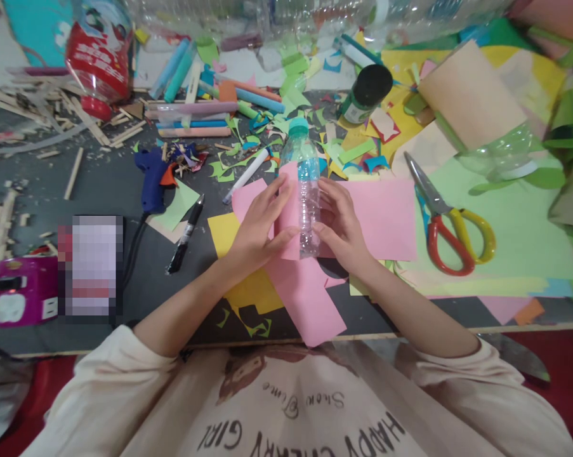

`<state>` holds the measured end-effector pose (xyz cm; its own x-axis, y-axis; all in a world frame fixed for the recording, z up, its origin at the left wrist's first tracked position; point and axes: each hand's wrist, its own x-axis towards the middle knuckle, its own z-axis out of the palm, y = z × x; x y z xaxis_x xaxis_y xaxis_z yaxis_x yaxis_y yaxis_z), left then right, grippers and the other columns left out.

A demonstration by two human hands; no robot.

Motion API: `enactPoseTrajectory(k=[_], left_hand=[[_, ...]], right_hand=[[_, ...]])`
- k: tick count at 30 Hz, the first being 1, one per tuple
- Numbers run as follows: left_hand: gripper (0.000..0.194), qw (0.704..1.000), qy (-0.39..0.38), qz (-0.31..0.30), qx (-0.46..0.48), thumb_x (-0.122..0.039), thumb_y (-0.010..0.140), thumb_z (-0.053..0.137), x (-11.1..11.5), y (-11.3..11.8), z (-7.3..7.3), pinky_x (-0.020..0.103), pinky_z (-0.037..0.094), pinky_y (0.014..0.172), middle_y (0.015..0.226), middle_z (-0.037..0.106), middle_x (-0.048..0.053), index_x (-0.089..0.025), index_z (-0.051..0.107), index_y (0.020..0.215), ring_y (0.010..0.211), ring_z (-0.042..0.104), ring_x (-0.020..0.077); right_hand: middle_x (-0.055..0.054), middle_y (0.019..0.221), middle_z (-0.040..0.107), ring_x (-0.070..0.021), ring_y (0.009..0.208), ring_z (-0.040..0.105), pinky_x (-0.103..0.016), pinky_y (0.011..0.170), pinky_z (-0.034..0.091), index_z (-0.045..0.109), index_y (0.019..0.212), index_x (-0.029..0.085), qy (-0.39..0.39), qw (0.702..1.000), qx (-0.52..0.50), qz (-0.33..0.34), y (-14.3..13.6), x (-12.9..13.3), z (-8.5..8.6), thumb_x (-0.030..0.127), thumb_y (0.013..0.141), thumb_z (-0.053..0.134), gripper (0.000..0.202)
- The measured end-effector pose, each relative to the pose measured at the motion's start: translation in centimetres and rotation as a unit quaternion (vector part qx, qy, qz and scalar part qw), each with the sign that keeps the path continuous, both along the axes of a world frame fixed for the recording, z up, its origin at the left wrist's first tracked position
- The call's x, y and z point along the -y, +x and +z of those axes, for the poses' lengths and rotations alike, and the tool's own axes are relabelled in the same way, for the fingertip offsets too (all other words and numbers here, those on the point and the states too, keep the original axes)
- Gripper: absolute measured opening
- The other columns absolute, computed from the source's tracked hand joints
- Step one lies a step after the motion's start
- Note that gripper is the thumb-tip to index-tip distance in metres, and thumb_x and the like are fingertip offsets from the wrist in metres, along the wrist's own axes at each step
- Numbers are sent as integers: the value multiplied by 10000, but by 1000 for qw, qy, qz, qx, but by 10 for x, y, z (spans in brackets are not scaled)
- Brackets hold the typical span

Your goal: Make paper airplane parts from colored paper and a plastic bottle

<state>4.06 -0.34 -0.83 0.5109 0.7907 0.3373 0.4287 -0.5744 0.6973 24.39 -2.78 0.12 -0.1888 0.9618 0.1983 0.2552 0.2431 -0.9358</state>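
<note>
A small clear plastic bottle [309, 209] with a teal cap stands in the middle, between my two hands. Pink paper [289, 238] lies along the bottle's left side and extends behind it to the right. My left hand [262, 222] presses this paper against the bottle, with fingers and thumb on the sheet. On the other side, my right hand [341, 225] grips the bottle, its fingers curled behind and its thumb at the front. Below the hands lie another pink strip [309, 304] and a yellow sheet [257, 289].
Scissors [450, 222] with red and yellow handles lie on green paper at right. A blue glue gun [151, 178], a black pen [186, 235] and a phone [96, 266] are at left. Behind are markers [191, 111], paper scraps, a dark-lidded jar [367, 92] and a red-labelled bottle [98, 57].
</note>
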Motion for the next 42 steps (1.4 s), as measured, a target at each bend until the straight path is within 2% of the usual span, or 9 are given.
enactPoseTrajectory(k=[12, 17, 21, 28, 31, 37, 42], left_hand=[[691, 1000, 5, -2, 5, -618, 931, 399, 0, 1, -1, 478, 367, 1162, 1608, 279, 65, -389, 147, 1532, 1454, 334, 279], [690, 1000, -4, 6, 9, -636, 921, 399, 0, 1, -2, 483, 364, 1164, 1598, 299, 65, -392, 173, 1525, 1443, 352, 280], [685, 1000, 5, 2, 6, -634, 925, 392, 0, 1, -2, 489, 359, 1161, 1594, 295, 71, -386, 169, 1523, 1446, 337, 294], [667, 996, 24, 82, 5, -622, 920, 426, 10, 7, -2, 498, 353, 1142, 1499, 369, 117, -328, 259, 1496, 1388, 381, 309], [660, 995, 30, 97, -3, -630, 926, 397, 12, 10, -1, 506, 347, 1141, 1491, 372, 124, -320, 259, 1491, 1383, 382, 306], [688, 995, 37, 90, 1, -673, 912, 362, 10, 10, -2, 503, 334, 1150, 1497, 373, 116, -327, 250, 1495, 1383, 384, 299], [695, 998, 28, 64, 1, -676, 908, 366, 10, 7, -2, 501, 322, 1153, 1519, 347, 100, -360, 222, 1511, 1387, 374, 311]], right_hand=[[-49, 1405, 400, -259, 1346, 439, -485, 1094, 453, 436, 1362, 396, 24, 999, -41, 3, -2, 1, -4, 480, 884, 580, 506], [-64, 1404, 395, -269, 1341, 443, -496, 1077, 466, 418, 1350, 382, 10, 999, -37, 2, -3, 1, -4, 549, 865, 573, 536], [-57, 1428, 374, -263, 1354, 440, -472, 1072, 481, 412, 1350, 381, -12, 999, -50, 10, -2, 2, -3, 539, 865, 583, 538], [-47, 1468, 404, -272, 1380, 429, -456, 1144, 433, 456, 1326, 367, -48, 995, -64, 56, 4, -10, -4, 570, 820, 633, 573], [-35, 1464, 411, -260, 1363, 448, -444, 1144, 440, 458, 1320, 379, -50, 995, -65, 60, 4, -12, -4, 569, 819, 634, 564], [-37, 1435, 421, -249, 1317, 491, -434, 1110, 474, 459, 1314, 376, -30, 994, -82, 66, 4, -10, -5, 505, 830, 652, 536], [-34, 1428, 417, -243, 1328, 474, -428, 1115, 462, 431, 1326, 386, -29, 995, -69, 65, 4, -8, -6, 518, 832, 640, 552]])
